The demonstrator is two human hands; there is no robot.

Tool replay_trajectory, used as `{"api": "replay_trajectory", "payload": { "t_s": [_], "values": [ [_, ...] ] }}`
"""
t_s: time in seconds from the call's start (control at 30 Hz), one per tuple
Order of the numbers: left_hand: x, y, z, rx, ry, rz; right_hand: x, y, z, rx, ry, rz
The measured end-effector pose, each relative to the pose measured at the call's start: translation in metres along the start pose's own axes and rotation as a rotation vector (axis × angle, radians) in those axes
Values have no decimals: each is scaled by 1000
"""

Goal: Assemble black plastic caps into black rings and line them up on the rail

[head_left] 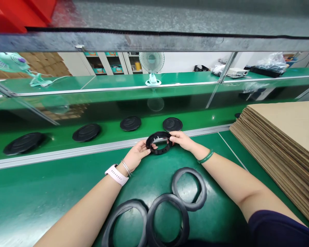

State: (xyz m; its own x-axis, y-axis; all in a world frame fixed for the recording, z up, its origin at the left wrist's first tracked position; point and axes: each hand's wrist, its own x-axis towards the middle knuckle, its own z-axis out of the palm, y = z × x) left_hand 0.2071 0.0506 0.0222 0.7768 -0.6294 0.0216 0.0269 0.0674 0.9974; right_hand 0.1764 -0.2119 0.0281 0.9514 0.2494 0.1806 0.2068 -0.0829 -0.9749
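Observation:
A black plastic ring (159, 152) with small notches along its wall is raised over the green table, tilted so its open middle faces me. My left hand (137, 153) grips its left edge, thumb in front. At the ring's upper right side, my right hand (181, 140) pinches the rim; some fingertips are hidden behind it. Nearer me lie three dark grey rings: one on the right (202, 192), one in the middle (149, 219) and one at left (108, 228), cut off by the lower edge. The middle ring touches or overlaps its neighbours; I cannot tell which.
Black round discs (130, 123) sit spaced along the green strip behind a metal rail (103, 147). A tall stack of cardboard sheets (280, 137) stands at right. Fans (151, 63) are on the far shelf, and a metal beam (154, 43) crosses overhead.

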Motion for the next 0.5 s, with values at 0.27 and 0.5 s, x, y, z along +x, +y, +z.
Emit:
{"api": "replay_trajectory", "payload": {
  "t_s": [0.27, 0.5],
  "values": [
    [-6, 11, 0, 206, -182, -22, 0, 8, 2, -78, 135, 95],
    [-7, 14, 2, 305, -210, -49, 2, 16, -14, -366, 358, -16]
  ]
}}
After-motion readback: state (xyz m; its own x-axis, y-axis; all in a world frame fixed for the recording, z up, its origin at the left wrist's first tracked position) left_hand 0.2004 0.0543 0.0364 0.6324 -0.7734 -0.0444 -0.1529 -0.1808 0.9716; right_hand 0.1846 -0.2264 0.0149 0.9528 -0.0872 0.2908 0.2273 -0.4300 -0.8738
